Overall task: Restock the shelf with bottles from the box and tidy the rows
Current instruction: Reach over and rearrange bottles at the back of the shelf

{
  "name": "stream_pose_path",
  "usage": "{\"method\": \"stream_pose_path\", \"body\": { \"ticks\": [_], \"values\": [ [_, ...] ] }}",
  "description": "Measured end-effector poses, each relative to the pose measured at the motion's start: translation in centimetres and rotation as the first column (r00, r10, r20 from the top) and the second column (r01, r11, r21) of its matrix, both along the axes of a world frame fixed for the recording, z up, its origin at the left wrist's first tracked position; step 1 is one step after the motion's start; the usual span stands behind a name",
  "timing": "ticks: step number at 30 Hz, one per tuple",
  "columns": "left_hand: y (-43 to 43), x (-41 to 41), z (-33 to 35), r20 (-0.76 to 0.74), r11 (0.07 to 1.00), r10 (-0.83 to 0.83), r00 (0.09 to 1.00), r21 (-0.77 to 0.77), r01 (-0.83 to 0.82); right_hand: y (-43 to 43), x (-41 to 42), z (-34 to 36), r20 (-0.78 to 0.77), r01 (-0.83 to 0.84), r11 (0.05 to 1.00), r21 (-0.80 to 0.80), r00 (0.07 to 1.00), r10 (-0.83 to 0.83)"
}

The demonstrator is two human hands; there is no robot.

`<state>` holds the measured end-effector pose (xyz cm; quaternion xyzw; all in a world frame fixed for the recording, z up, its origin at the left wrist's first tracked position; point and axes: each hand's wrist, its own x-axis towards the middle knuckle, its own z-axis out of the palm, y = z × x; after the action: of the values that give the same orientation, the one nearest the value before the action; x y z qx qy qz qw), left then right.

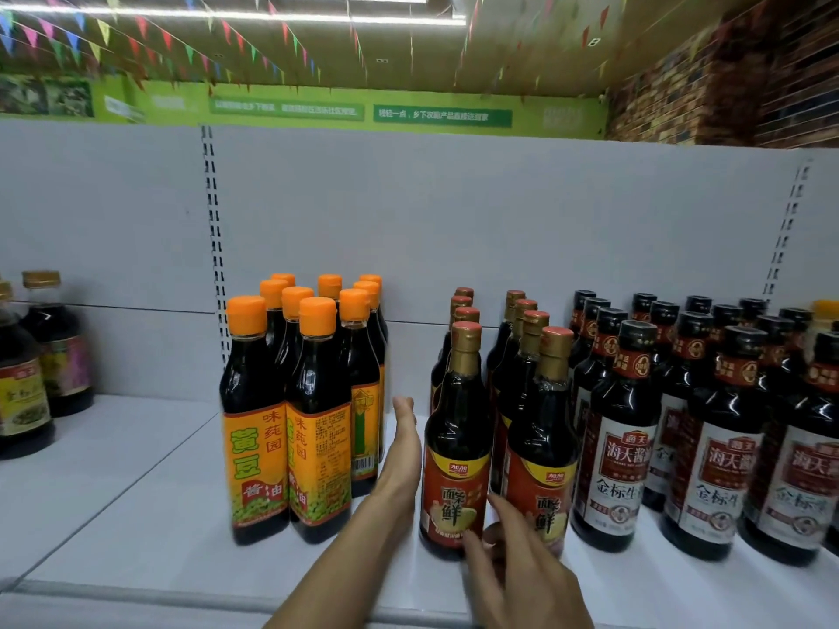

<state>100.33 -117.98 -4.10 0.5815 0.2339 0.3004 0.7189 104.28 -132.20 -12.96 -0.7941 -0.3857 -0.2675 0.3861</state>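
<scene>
Fingers (403, 408) of my left hand (402, 451) are straight and together, holding nothing. The hand stands on edge in the gap between the orange-capped bottles and the gold-necked bottles, just beside the front left gold-necked one. My right hand (522, 560) is spread loosely and grips nothing, with its fingertips at the bases of the two front gold-necked bottles. I cannot tell whether they touch the glass.

All the stock stands upright on the white shelf (136, 515), against a pale back panel (454, 220).

At the right, the black-capped bottles (629, 442) form the biggest block. I count at least a dozen in four rows, and the frame edge cuts off more.

Left of centre, nine orange-capped bottles (256, 429) stand packed in three rows of three.

Between those blocks, eight gold-necked bottles (458, 442) stand in two rows of four, with a narrow lane between the rows.

At the far left, well apart from the rest, two gold-lidded bottles (59, 351) stand one behind the other.
</scene>
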Motion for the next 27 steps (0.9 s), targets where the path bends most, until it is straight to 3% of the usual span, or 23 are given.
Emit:
{"method": "stream_pose_path", "body": {
  "ticks": [9, 27],
  "values": [
    [2.0, 2.4, -1.3, -0.005, 0.962, -0.202, 0.979, -0.190, 0.197, 0.4, -0.1, 0.1, -0.062, 0.051, 0.998, -0.033, 0.997, -0.052],
    [2.7, 3.8, -2.3, -0.021, 0.954, -0.262, 0.965, -0.157, 0.256, 1.0, 0.3, -0.2, -0.029, 0.058, 0.998, -0.020, 0.998, -0.059]
  ]
}}
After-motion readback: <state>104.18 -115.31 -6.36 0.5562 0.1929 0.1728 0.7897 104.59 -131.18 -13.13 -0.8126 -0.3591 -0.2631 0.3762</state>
